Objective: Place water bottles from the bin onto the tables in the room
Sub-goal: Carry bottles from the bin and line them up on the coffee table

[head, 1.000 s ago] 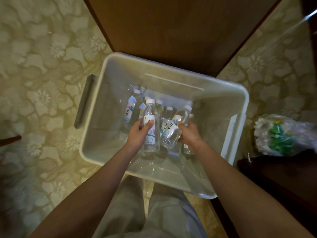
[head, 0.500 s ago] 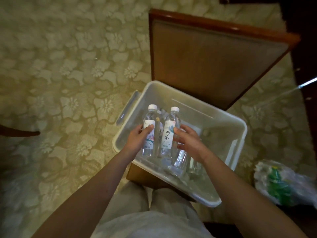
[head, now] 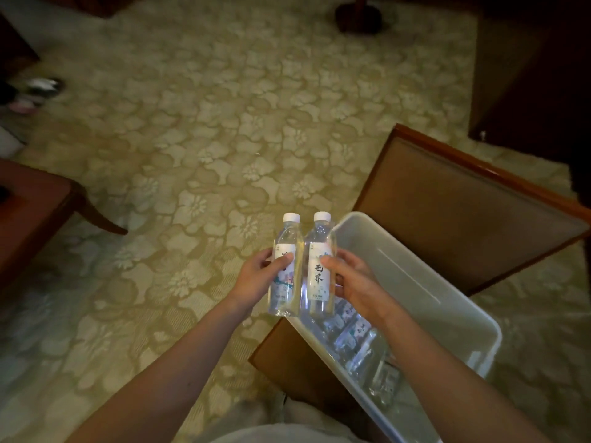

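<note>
Open carpet (head: 224,123) ahead and to the left, the widest free stretch. Bounds: a table (head: 28,212) with a curved leg at the left edge, a dark cabinet (head: 527,75) upper right, a dark round base (head: 358,17) at the top, and blurred shoes (head: 38,91) far left. The bin (head: 447,302) sits on the chair (head: 463,212) seat, chair back just behind its far wall. The seat's front corner pokes out below the bin's left rim. Left hand (head: 256,279) is wrapped around the left bottle (head: 287,238), thumb across the label. Right hand (head: 355,282) is wrapped around the right bottle (head: 319,276), thumb on its label too. Both bottles are upright, caps on, side by side and touching or nearly so. They're held at the bin's near-left corner: left bottle over carpet just outside the rim, right bottle's base over the rim. Hands are close together, bottles between them. Count: 2 bottles in hand, one each; 1 bin; 1 chair. Spare bottles (head: 351,330) lie on their sides in the bin under the right forearm. There are several, but overlap and blur prevent an exact count.
</note>
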Demonstrator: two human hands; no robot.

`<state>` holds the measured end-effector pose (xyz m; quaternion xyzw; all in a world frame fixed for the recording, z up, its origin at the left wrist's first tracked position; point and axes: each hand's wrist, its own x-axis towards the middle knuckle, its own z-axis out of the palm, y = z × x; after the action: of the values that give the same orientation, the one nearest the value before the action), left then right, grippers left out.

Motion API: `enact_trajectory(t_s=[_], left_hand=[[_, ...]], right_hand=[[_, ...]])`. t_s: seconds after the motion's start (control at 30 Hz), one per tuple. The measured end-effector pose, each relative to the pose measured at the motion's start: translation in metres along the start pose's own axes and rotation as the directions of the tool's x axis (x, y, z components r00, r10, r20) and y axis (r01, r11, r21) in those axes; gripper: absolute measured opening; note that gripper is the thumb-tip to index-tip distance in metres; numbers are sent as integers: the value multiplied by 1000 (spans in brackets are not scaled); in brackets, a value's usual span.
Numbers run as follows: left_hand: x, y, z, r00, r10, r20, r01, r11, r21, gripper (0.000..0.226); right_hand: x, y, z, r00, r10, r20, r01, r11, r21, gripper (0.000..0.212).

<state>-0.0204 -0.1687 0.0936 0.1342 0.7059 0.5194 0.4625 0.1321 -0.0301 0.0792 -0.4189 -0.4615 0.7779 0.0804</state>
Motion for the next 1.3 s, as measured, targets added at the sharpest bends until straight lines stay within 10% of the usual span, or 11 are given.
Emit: enact_trajectory(t_s=[0.5, 0.73, 0.9, 1.3], left_hand=[[-132, -13, -198, 979, 111, -171, -133, 983, -126, 63], [-208, -41, -302, 938, 141, -317, -208, 960, -189, 46], [-263, -65, -368, 861, 127, -493, -263, 940, -216, 53], [-363, -115, -475, 579, 49, -814, -372, 905, -209, 36]], right_hand=[[-59, 10, 208, 959, -139, 246, 186, 966, -182, 72], [-74, 45, 323, 907, -112, 406, 209, 956, -204, 41], [-86, 60, 414, 837, -54, 545, 236, 934, -270, 68], [-100, 99, 602, 586, 142, 798, 403, 802, -440, 30]])
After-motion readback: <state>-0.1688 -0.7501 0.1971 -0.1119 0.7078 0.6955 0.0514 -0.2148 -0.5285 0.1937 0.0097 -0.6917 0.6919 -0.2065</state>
